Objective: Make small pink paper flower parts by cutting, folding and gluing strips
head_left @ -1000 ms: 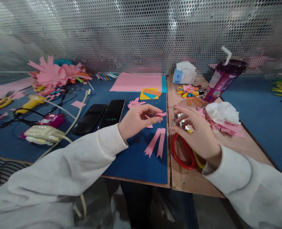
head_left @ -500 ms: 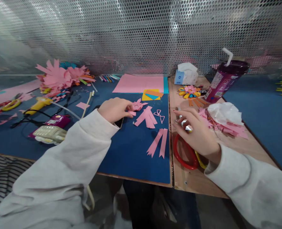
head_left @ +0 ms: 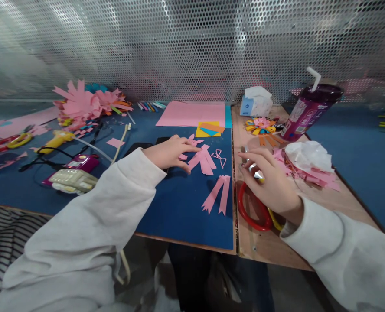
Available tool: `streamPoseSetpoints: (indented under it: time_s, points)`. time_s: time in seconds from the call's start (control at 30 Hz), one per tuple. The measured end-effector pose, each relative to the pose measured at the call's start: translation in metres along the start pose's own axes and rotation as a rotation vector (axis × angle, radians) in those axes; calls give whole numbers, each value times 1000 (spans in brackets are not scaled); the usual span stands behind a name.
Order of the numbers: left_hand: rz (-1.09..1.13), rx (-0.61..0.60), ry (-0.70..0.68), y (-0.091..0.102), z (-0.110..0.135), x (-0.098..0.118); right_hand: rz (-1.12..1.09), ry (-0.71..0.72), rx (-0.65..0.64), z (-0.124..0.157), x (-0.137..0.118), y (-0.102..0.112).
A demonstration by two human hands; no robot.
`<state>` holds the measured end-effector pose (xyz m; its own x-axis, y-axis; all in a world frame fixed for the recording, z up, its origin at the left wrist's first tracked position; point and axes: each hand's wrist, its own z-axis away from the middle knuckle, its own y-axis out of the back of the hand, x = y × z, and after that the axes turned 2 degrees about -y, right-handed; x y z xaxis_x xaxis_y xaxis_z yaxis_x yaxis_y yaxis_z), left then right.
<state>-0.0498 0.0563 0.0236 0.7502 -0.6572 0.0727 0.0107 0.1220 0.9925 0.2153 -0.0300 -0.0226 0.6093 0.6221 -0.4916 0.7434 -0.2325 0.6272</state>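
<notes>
My left hand [head_left: 169,152] hovers over the blue table with thumb and fingers apart, by a fan of pink paper strips [head_left: 203,160]. Partly behind its fingers lies a pink paper flower [head_left: 193,141]. My right hand [head_left: 267,177] is held above the wooden board, fingers loosely spread and holding nothing I can see. Beneath it are scissors with a red handle [head_left: 254,212], their blades partly hidden. Between the hands lie a small pink paper bow outline [head_left: 219,157] and two notched pink strips [head_left: 224,195].
Pink paper sheets [head_left: 192,113] lie at the back beside a tissue box [head_left: 256,102]. A purple cup with a straw [head_left: 309,112] stands on the right near crumpled tissue [head_left: 309,156]. On the left are a yellow glue gun [head_left: 56,141], a power strip [head_left: 73,180] and cables.
My left hand has opened its pinch and let go of a small pink paper piece, moving slightly right over the fanned strips. My right hand has barely moved.
</notes>
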Motion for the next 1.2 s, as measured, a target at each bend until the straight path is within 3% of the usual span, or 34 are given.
streamPoseSetpoints:
  time_s: [0.2, 0.67, 1.1, 1.2]
  points:
    - [-157, 77, 4, -14, -6, -3, 5, -1, -14, 0, -1, 1]
    - [-91, 172, -233, -18, -17, -16, 10, 1, -11, 0, -1, 1]
    - [-111, 75, -180, -15, -14, -15, 8, 4, -15, 0, 0, 1]
    - [-112, 120, -186, -18, -14, -15, 4, 0, -23, 0, 0, 1]
